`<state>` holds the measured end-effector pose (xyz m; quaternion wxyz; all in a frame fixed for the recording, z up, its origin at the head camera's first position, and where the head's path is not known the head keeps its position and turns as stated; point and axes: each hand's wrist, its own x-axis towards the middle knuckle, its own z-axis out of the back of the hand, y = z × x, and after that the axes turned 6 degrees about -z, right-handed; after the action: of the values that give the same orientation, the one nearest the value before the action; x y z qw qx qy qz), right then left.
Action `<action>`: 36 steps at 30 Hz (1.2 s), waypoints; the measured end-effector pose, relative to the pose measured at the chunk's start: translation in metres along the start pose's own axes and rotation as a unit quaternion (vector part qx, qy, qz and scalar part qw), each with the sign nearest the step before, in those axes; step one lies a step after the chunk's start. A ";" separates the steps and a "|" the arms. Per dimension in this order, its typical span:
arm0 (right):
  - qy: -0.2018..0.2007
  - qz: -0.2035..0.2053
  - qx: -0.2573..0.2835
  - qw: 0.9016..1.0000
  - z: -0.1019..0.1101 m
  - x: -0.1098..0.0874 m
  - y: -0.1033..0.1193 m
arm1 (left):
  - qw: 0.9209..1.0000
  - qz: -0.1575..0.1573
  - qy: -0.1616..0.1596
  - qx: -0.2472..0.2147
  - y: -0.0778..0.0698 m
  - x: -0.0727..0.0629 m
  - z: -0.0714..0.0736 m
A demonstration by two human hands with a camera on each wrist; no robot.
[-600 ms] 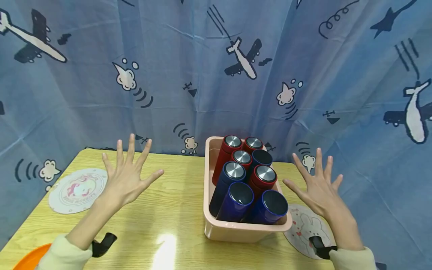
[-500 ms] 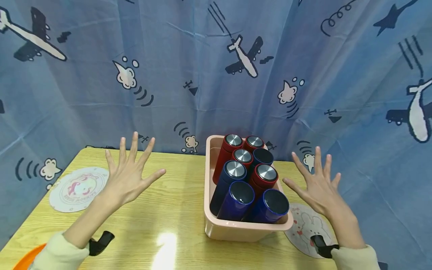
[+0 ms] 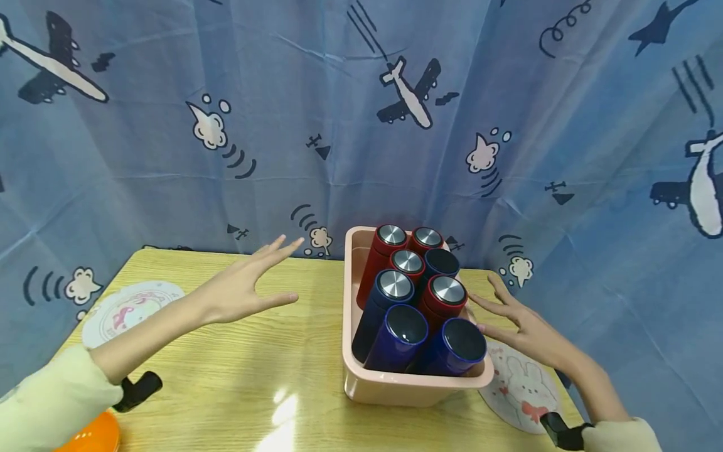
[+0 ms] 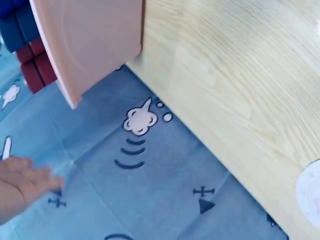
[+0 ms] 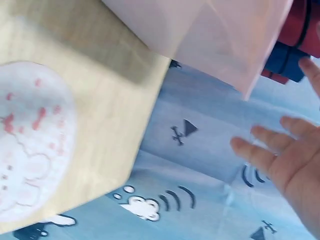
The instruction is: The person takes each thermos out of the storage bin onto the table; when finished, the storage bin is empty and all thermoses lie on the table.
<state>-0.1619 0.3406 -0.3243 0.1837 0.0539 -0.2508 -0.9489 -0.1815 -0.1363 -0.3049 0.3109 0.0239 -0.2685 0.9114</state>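
A pale pink plastic bin [image 3: 395, 390] stands on the table, packed with several upright vacuum flasks. Some are red, such as the flask [image 3: 433, 307] with a silver lid; others are dark blue, such as the glossy flask [image 3: 395, 342] at the front. To the left of the bin, my left hand [image 3: 240, 289] hovers with extended fingers and thumb apart, holding nothing. My right hand [image 3: 525, 329] is at the bin's right side, fingers spread and fingertips right at the rim in the head view. The right wrist view shows its extended fingers [image 5: 255, 152] beside the bin.
A round white mat [image 3: 121, 311] lies at the table's left, partly behind my left forearm. Another mat with a rabbit [image 3: 522, 386] lies right of the bin. An orange dish [image 3: 96, 434] shows at lower left. A blue curtain [image 3: 271, 125] hangs behind the table [image 3: 226, 376].
Both hands have turned from palm-forward spread poses toward the bin. The left hand has moved right, and the right hand has tipped lower toward the rim. The bin and flasks stay put.
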 end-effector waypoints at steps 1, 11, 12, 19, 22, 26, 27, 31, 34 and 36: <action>0.010 0.010 0.013 1.000 -0.001 0.000 -0.002 | 1.000 -0.007 0.000 -0.017 0.000 0.004 -0.001; 0.063 0.054 0.080 0.993 -0.006 -0.001 -0.009 | 0.980 -0.053 0.003 -0.190 0.006 0.034 -0.038; 0.068 0.053 0.091 0.992 -0.005 -0.001 -0.009 | 0.976 -0.049 0.005 -0.212 0.006 0.036 -0.041; 0.194 0.025 0.199 0.960 0.004 -0.009 -0.008 | 0.959 -0.041 0.017 -0.279 0.005 0.047 -0.054; 0.238 0.025 0.233 0.943 0.005 -0.014 -0.007 | 0.954 -0.049 0.018 -0.294 0.004 0.050 -0.057; 0.224 0.039 0.232 0.946 -0.002 -0.018 -0.005 | 0.947 -0.061 0.013 -0.316 0.006 0.056 -0.060; 0.210 0.043 0.222 0.951 -0.005 -0.018 -0.005 | 0.946 -0.064 0.012 -0.317 0.006 0.057 -0.061; 0.164 0.042 0.193 0.966 -0.012 -0.018 -0.004 | 0.946 -0.073 0.018 -0.316 0.008 0.063 -0.063; 0.157 0.029 0.189 0.969 -0.012 -0.020 -0.003 | 0.941 -0.081 0.030 -0.328 0.009 0.071 -0.064; 0.158 0.019 0.189 0.969 -0.012 -0.020 -0.002 | 0.936 -0.081 0.031 -0.342 0.009 0.076 -0.065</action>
<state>-0.1418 0.3447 -0.3352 0.2256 0.2315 -0.3944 -0.8602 -0.2403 -0.0673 -0.3491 0.3811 -0.0902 -0.5517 0.7364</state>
